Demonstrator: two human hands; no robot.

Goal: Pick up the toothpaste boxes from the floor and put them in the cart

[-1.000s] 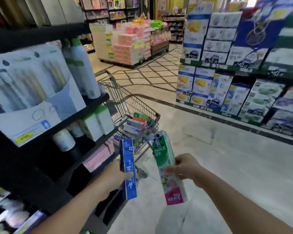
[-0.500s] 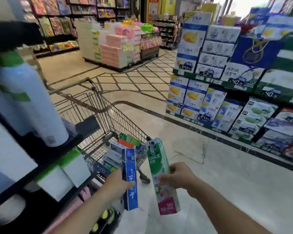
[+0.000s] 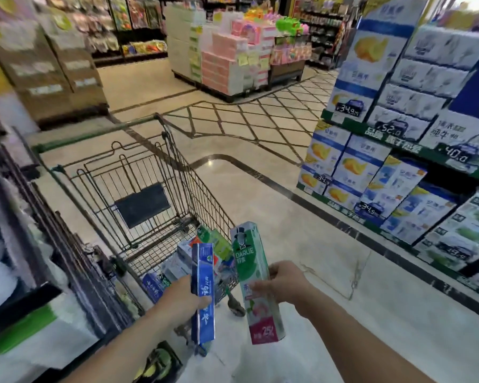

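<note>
Risk: drop outside cart (image 3: 150, 194). Left hand (image 3: 183, 299) grasps blue toothpaste box (image 3: 203, 291), right hand (image 3: 282, 281) grasps green toothpaste box (image 3: 256, 280), both upright just short of the basket; release early and boxes likely hit floor.

Bright, blurred left edge (wide-angle bowing)

Both bare forearms reach forward from the bottom edge, converging toward the middle; the left hand (image 3: 181, 298) is raised with its back toward the camera, fingers curled round the blue toothpaste box (image 3: 203, 293), the thumb pressed across its near face; the right hand (image 3: 281, 281) sits just beside it and slightly higher, wrist bent inward, thumb and fingers pinching the green toothpaste box (image 3: 256, 283) about its middle; the two hands are near but apart.
</note>
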